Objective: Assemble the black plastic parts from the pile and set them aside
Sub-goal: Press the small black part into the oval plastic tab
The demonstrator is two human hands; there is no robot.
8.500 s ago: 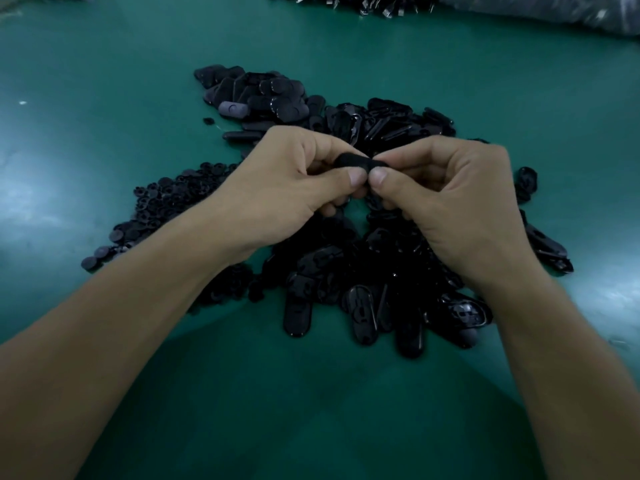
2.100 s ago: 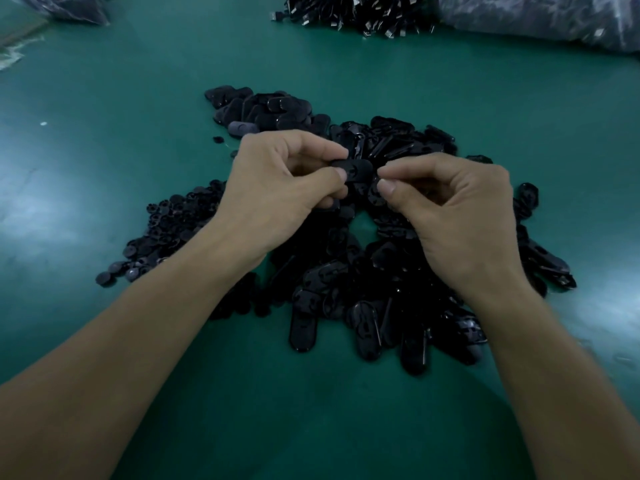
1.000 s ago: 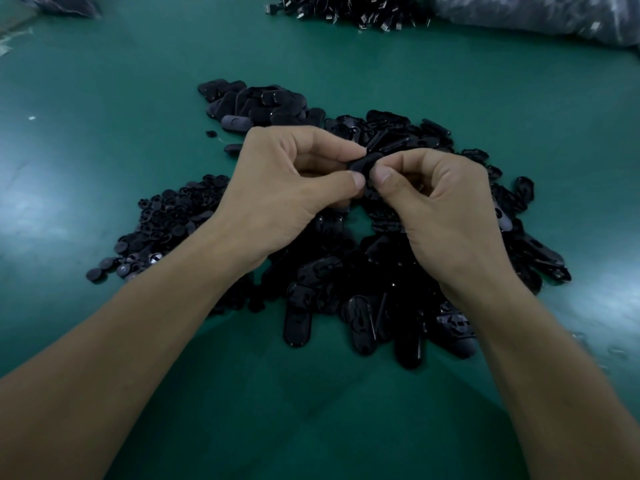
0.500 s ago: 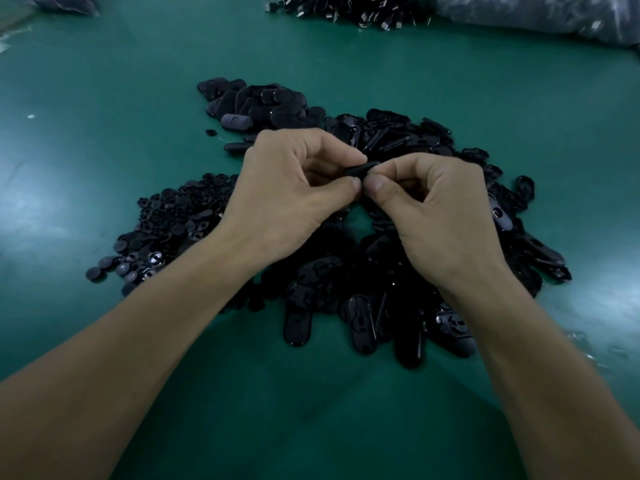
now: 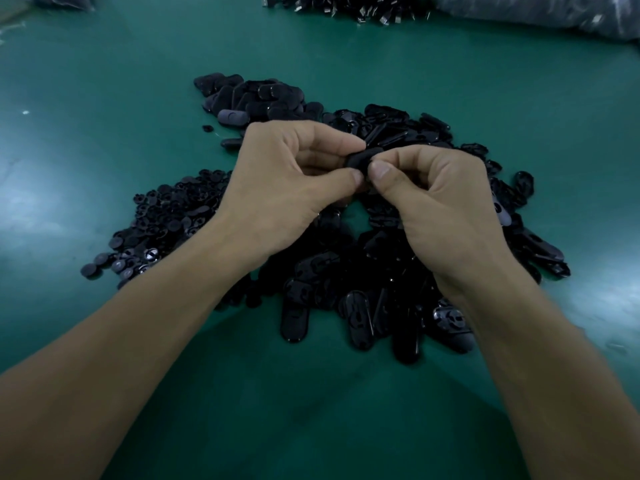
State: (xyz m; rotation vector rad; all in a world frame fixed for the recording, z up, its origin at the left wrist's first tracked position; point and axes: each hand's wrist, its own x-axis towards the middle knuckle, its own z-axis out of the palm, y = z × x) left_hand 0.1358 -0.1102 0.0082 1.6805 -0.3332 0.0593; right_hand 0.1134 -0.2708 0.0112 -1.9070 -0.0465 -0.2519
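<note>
Both hands meet above the middle of the large pile of black oblong plastic shells (image 5: 363, 271) that lies on the green table (image 5: 104, 98). The left hand (image 5: 277, 188) and the right hand (image 5: 436, 199) are both clamped on one small black oval plastic part (image 5: 362, 158), held just above the pile's centre. The left thumb and forefinger pinch its left end; the right thumb and forefinger pinch its right end, and the two thumb tips almost touch below it. The remaining fingers of each hand are curled in toward the palms. Whether the held part is one piece or two joined pieces cannot be told, since the fingers cover most of it.

To the left of the pile, touching its edge, spreads a flatter heap of small black round plastic buttons (image 5: 166, 223). At the far-left end of the pile sits a cluster of matte grey-black oblong plastic covers (image 5: 249, 97), their smooth sides up. Along the near edge of the pile several shells lie with their hollow sides up, showing moulded ribs. Well beyond the pile, at the table's far edge, lies another heap of small black plastic pieces with pale glints (image 5: 346, 6), and beside it to the right a clear plastic bag (image 5: 540, 10) of dark contents.
</note>
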